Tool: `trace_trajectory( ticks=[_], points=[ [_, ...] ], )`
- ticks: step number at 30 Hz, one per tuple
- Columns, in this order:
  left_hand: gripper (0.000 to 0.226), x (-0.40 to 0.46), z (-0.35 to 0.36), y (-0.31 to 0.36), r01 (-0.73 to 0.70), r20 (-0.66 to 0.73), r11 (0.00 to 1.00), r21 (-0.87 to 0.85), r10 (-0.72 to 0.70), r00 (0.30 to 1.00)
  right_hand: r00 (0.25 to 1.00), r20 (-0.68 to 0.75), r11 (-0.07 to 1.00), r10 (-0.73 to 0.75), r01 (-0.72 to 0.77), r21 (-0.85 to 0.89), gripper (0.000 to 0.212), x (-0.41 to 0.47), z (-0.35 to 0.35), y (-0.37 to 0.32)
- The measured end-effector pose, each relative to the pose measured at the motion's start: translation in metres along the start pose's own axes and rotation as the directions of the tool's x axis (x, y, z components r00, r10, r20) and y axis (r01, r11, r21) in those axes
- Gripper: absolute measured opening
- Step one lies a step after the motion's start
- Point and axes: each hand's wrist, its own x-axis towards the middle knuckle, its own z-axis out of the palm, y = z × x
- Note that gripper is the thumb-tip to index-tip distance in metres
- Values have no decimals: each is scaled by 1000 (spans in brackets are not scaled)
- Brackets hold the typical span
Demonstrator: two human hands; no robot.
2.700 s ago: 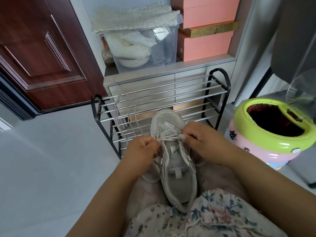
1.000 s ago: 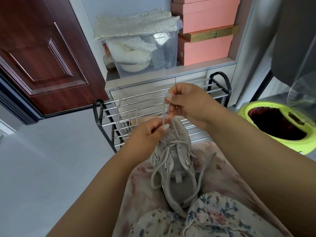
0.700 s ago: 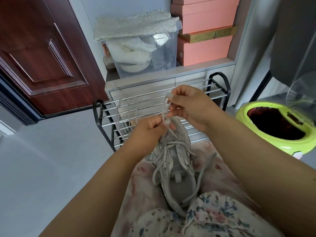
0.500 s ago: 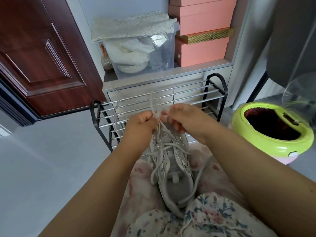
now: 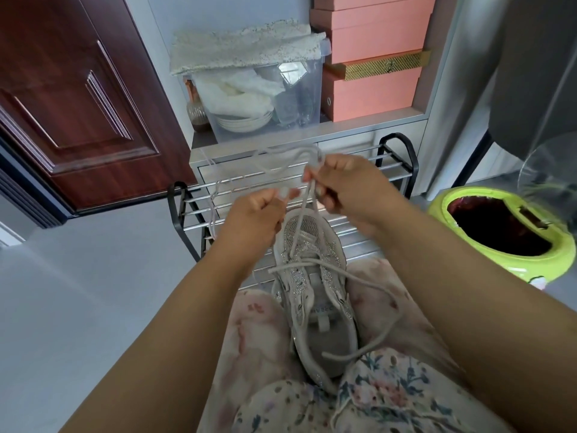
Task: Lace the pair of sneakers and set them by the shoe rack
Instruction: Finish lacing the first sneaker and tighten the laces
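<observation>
Sneaker (image 5: 315, 295) lies on the person's lap, toe pointing away toward the shoe rack (image 5: 396, 170), which stands on the floor just beyond the knees. Only one shoe in view; its pair isn't visible anywhere.

Step in hand, as I judge it: lacing, w/ only the lower eyelets near the toe crossed and the upper ones apparently empty. Right hand (image 5: 346, 185) pinches the lace (image 5: 298, 228) above the toe and draws it up taut; beyond the fingers the slack arcs in a blurred loop over the rack bars. Left hand (image 5: 259, 217) is curled tight beside it; fingertips seem to nip the lace too, but motion blur makes that hard to confirm. Other lace end trails loose across the lap to the right.

Next move prob. calls for pulling the slack fully through, evening both ends, then feeding the tip into the next eyelet up.

Hard to tell: which eyelet the taut strand exits and where the tip sits. More pale cords hang on the rack at left, maybe the second lace, unclear. Rack's lower tiers are hidden behind arms and shoe.
</observation>
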Motion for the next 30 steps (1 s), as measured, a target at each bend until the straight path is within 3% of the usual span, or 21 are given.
trace_trajectory(
  ticks=[4, 10, 13, 15, 17, 20, 23, 26, 30],
  points=[
    [26, -8, 10, -9, -13, 241, 994, 109, -14, 970, 999, 5, 995, -40, 40, 95, 28, 10, 0, -11],
    [29, 5, 8, 7, -8, 2, 999, -40, 8, 1000, 996, 47, 974, 69, -78, 213, 25, 10, 3, 11],
    [30, 19, -2, 21, -50, -69, 982, -180, 38, 997, 974, 198, 985, 108, -78, -154, 28, -2, 5, 25],
    [28, 22, -2, 24, -84, -53, 985, -151, 77, 996, 955, 273, 923, 114, 0, -385, 26, -8, 9, 29],
    [27, 21, 1, 22, -89, -28, 988, -128, 86, 996, 968, 235, 909, 86, 20, -416, 27, -7, 12, 29],
    [27, 19, 0, 15, -12, -14, 990, -140, 11, 1000, 995, 84, 982, 61, -45, -181, 31, 3, 6, 20],
    [34, 13, 1, 2, 73, 96, 997, 37, -77, 992, 1000, -1, 996, 31, -30, 87, 30, 15, -1, 5],
    [29, 5, 12, -7, 24, 230, 987, 157, -60, 971, 1000, -23, 975, 21, -16, 220, 29, 20, 3, -1],
    [28, 9, 15, -5, 22, 108, 998, 53, -28, 994, 999, -13, 943, 41, -35, 330, 25, 20, 2, 9]
  ],
)
